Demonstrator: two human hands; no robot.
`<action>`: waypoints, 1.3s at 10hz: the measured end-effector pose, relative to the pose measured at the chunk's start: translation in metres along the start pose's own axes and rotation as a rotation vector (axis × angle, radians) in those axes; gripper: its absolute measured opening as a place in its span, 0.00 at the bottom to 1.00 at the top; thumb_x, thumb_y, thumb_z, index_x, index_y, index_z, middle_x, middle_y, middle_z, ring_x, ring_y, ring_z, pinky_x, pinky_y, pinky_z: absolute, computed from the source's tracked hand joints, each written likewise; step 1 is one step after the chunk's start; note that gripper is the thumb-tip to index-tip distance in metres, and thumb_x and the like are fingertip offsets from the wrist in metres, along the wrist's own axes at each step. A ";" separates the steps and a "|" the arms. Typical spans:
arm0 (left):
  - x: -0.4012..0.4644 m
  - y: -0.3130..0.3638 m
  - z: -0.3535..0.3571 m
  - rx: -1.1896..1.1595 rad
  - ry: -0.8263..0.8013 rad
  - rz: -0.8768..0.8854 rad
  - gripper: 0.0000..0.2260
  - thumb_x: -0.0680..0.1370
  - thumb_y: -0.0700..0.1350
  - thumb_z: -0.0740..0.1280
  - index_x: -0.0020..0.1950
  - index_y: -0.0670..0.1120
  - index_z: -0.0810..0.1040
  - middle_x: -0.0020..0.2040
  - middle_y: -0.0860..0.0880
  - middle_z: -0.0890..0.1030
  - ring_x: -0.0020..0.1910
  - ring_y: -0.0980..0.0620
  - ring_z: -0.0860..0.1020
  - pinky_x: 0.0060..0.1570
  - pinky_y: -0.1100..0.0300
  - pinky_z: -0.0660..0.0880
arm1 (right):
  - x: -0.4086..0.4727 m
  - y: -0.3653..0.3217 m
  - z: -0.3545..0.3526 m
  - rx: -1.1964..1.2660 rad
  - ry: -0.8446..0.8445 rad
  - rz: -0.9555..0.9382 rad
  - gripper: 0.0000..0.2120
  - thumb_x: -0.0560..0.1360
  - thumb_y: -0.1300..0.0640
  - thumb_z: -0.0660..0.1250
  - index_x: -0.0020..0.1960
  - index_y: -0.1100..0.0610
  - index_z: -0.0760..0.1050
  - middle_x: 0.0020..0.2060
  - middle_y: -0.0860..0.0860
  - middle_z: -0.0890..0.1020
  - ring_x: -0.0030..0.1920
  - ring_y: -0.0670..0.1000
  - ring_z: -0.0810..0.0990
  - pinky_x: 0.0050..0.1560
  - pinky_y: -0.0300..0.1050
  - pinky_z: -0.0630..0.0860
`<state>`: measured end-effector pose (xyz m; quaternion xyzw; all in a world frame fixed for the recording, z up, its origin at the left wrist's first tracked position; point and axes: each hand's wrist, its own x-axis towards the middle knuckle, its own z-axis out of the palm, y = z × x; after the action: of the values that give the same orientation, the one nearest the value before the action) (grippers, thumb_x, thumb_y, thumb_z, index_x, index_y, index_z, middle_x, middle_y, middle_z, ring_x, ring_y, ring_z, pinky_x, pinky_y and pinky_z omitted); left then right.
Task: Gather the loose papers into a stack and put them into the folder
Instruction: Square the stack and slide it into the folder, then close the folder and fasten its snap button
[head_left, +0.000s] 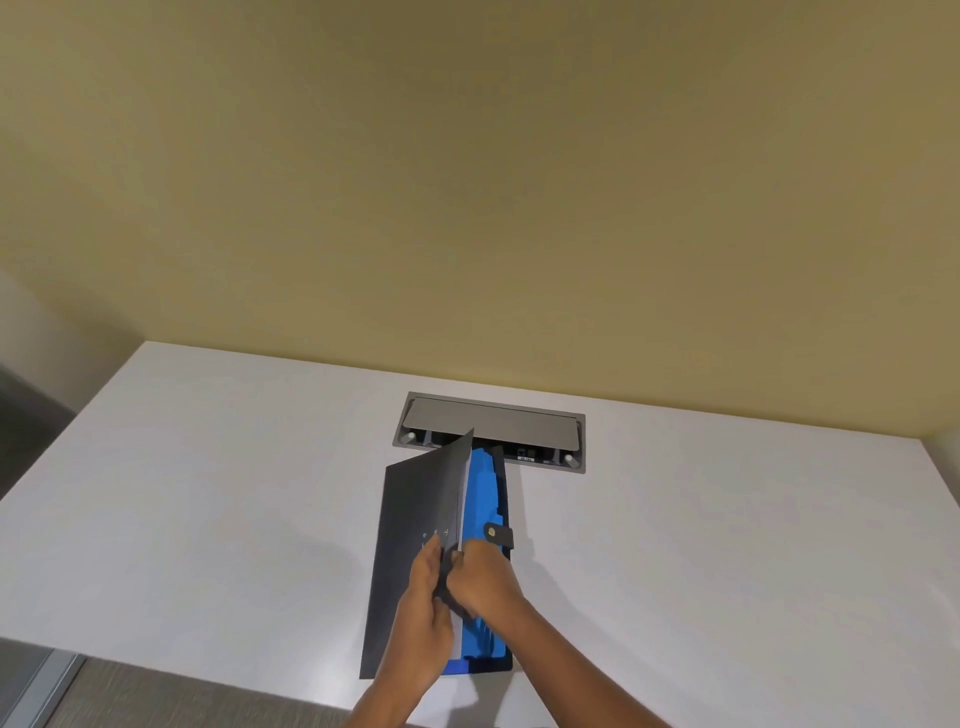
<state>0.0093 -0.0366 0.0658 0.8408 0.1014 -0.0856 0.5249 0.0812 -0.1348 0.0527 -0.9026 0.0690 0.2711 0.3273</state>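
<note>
A dark folder (415, 519) with a blue inside (483, 499) lies on the white table (208, 493), its front cover raised on edge. A thin white edge of papers (461, 519) shows between the cover and the blue pockets. My left hand (428, 623) grips the lower part of the cover. My right hand (480, 579) is closed on the paper edge just inside the cover. A snap strap (498, 535) hangs off the folder's right side. How many sheets there are is hidden.
A grey cable box (493, 431) with its lid up is set into the table just behind the folder. A yellow wall rises behind the table. The table's near edge (182, 657) runs close to my arms, with wooden floor below at the left.
</note>
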 end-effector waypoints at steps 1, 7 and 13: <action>-0.003 0.010 -0.002 0.279 0.052 0.083 0.51 0.69 0.81 0.48 0.82 0.50 0.62 0.72 0.56 0.70 0.68 0.57 0.73 0.58 0.74 0.69 | -0.005 0.003 0.001 -0.016 -0.035 0.025 0.08 0.85 0.51 0.65 0.48 0.50 0.74 0.35 0.44 0.75 0.34 0.46 0.78 0.43 0.35 0.78; 0.015 -0.043 0.075 0.205 -0.084 -0.268 0.33 0.87 0.39 0.56 0.86 0.43 0.40 0.88 0.45 0.42 0.87 0.45 0.43 0.84 0.49 0.51 | -0.026 0.083 -0.004 -0.146 0.044 0.069 0.12 0.82 0.53 0.67 0.50 0.59 0.86 0.39 0.51 0.82 0.38 0.50 0.78 0.44 0.42 0.76; 0.036 -0.113 0.027 0.348 -0.202 -0.273 0.40 0.85 0.52 0.64 0.87 0.45 0.42 0.87 0.43 0.39 0.86 0.41 0.41 0.83 0.39 0.52 | 0.008 0.060 0.008 -0.148 0.117 0.019 0.13 0.86 0.54 0.63 0.66 0.58 0.80 0.59 0.54 0.86 0.57 0.54 0.86 0.59 0.41 0.81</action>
<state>0.0132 -0.0092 -0.0522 0.8841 0.1451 -0.2555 0.3633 0.0666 -0.1762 0.0098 -0.9378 0.0763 0.2256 0.2528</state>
